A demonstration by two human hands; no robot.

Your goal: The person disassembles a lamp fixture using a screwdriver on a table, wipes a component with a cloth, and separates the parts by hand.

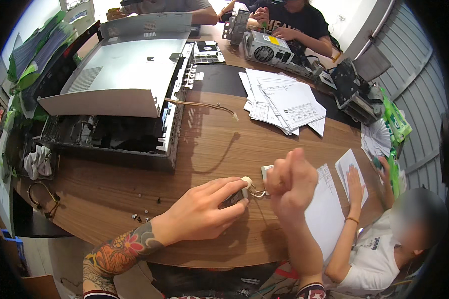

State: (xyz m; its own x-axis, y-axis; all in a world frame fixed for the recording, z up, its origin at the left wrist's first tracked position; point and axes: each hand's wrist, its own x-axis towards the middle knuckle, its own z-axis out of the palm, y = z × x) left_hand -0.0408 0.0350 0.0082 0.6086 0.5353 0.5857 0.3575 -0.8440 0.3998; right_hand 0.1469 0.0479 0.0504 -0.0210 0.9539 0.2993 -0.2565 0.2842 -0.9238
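Note:
My left hand (204,209) is closed around a small dark block (233,200) on the wooden table, thumb and fingers pressing its sides. A round cream-coloured piece (247,181) shows at its upper end, and thin white wires (258,193) run from it toward the right. Just right of it my right hand (293,184) is raised above the table with its fingers curled shut. Whatever it grips, if anything, is hidden. Partly behind that hand lies a small flat greenish piece (268,171).
An opened computer case (169,144) with its silver cover (119,55) tilted up fills the left. Loose screws (139,218) lie near my left forearm. Paper stacks (284,99) and another opened machine (269,49) stand farther back. A co-worker's hand (355,187) rests on papers at right.

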